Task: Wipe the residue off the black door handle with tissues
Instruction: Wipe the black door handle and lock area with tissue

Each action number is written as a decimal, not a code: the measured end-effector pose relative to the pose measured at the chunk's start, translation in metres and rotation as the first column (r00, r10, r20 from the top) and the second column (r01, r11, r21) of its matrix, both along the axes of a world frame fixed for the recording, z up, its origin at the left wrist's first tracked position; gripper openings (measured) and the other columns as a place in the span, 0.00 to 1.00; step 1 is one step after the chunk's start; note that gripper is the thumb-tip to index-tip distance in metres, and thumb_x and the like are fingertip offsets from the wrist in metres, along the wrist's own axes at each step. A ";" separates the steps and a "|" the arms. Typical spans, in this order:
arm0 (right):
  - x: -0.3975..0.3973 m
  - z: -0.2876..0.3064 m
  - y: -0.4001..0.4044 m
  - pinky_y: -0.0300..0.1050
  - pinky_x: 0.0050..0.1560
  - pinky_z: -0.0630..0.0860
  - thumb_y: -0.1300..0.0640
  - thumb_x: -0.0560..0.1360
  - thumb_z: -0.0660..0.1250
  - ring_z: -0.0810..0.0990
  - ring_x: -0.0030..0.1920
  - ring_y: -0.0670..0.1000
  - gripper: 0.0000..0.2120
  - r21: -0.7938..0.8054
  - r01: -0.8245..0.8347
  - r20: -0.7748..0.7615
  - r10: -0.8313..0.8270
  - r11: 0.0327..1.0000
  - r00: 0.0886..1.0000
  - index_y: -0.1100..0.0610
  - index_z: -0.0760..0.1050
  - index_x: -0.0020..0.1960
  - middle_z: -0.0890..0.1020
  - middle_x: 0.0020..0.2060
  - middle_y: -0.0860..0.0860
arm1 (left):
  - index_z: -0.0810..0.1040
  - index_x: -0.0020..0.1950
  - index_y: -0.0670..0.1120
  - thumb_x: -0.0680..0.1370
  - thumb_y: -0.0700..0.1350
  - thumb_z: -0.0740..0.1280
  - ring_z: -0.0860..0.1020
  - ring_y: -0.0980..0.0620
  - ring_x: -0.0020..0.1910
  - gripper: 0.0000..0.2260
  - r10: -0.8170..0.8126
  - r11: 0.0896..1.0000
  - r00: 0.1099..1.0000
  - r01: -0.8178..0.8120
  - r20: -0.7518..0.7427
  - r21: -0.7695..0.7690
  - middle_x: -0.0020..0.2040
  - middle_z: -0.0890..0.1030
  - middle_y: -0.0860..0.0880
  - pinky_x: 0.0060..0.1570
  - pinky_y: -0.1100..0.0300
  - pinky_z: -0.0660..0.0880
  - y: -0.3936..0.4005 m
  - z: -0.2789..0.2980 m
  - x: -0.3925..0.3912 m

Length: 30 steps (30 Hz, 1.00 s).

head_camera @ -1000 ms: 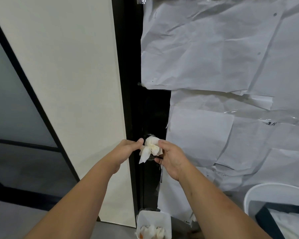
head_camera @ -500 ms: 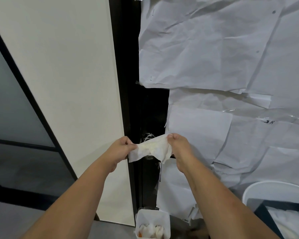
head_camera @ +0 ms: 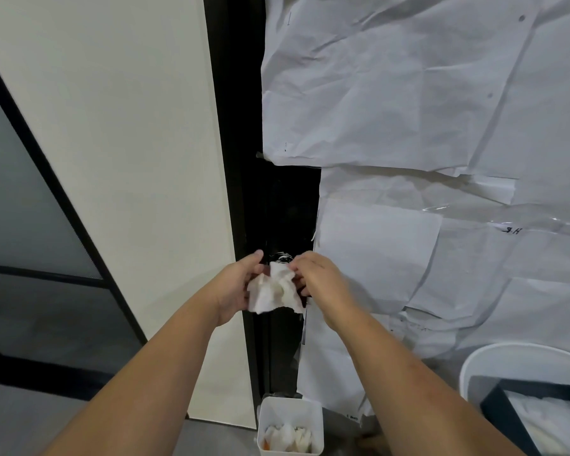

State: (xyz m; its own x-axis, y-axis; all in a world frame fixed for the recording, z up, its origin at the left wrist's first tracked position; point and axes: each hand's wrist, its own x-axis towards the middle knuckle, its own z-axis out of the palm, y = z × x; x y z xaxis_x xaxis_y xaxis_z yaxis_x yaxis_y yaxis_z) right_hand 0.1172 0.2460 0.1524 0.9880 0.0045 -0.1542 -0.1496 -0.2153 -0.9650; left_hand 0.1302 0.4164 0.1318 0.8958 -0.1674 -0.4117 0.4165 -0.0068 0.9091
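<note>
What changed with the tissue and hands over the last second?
The tissue went from bunched, to stretched flat between both hands, to gathered again. The left hand and right hand moved apart, then back together, keeping their grip. The small white bin below stayed put.

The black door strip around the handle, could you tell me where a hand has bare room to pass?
Free: the black strip above the hands, between cream panel and taped paper sheets. Crowded: at the handle, where left hand and right hand grip the tissue; below, the white bin.
</note>
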 end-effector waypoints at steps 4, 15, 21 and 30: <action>-0.002 0.010 0.007 0.45 0.49 0.77 0.68 0.71 0.64 0.80 0.46 0.56 0.07 -0.164 -0.112 -0.155 0.086 0.980 0.984 0.62 0.80 0.42 0.83 0.44 0.58 | 0.81 0.58 0.41 0.80 0.58 0.62 0.82 0.43 0.55 0.23 -0.065 0.997 0.997 0.066 0.036 -0.047 0.56 0.83 0.40 0.56 0.47 0.78 0.000 -0.001 -0.002; -0.004 -0.022 -0.012 0.42 0.39 0.75 0.64 0.73 0.64 0.75 0.41 0.48 0.10 -0.162 -0.057 0.032 0.063 0.985 0.997 0.51 0.70 0.50 0.77 0.43 0.51 | 0.71 0.62 0.46 0.78 0.28 0.59 0.79 0.45 0.46 0.18 0.048 0.981 0.986 -0.017 0.159 -0.192 0.52 0.80 0.43 0.41 0.51 0.77 -0.003 -0.003 -0.009; 0.002 -0.026 -0.012 0.39 0.38 0.69 0.66 0.73 0.60 0.72 0.39 0.47 0.10 -0.225 -0.041 0.088 0.062 0.974 0.994 0.52 0.71 0.47 0.73 0.38 0.47 | 0.80 0.48 0.45 0.78 0.32 0.61 0.78 0.44 0.47 0.12 0.100 0.979 0.964 -0.140 0.245 0.151 0.53 0.80 0.40 0.44 0.51 0.76 -0.008 -0.018 -0.002; 0.017 -0.036 -0.005 0.31 0.29 0.64 0.67 0.74 0.57 0.75 0.38 0.45 0.14 -0.526 0.060 0.197 0.054 0.848 0.979 0.52 0.76 0.50 0.80 0.41 0.48 | 0.84 0.39 0.45 0.75 0.46 0.69 0.76 0.56 0.33 0.08 -0.081 0.677 0.816 -0.377 0.572 0.633 0.36 0.81 0.48 0.34 0.65 0.71 -0.029 -0.028 0.002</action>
State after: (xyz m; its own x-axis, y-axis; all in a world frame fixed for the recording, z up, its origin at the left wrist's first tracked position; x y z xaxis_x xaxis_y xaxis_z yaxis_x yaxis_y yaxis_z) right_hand 0.1346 0.2411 0.1167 0.9976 -0.0245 0.0651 0.0295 -0.6990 -0.7145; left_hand 0.1321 0.3869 0.1042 0.9746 0.1154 0.1921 -0.0564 -0.7035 0.7084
